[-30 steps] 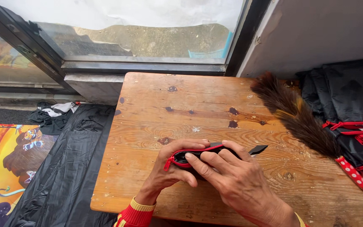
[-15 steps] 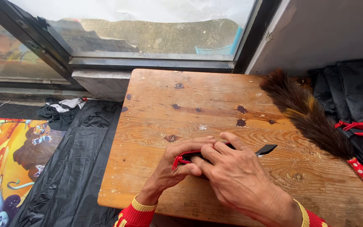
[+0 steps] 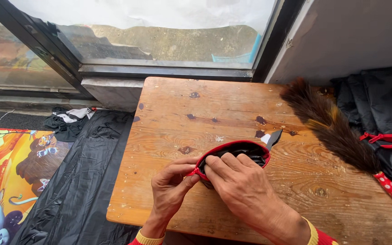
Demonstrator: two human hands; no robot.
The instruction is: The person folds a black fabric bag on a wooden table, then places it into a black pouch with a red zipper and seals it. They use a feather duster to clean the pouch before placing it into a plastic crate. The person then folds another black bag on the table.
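While the black cloth with its red edging sits on the wooden table near the front edge, both hands grip it: left hand pinching the red edge, right hand clamped over the bundle. It looks half folded, its mouth open, a feather duster lying well apart.

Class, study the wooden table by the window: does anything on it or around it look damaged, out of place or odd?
The wooden table is worn, with dark spots and knots. A feather duster lies slantwise, its red handle overhanging the right edge. Crumpled clothing lies on the floor. Otherwise nothing stands out.
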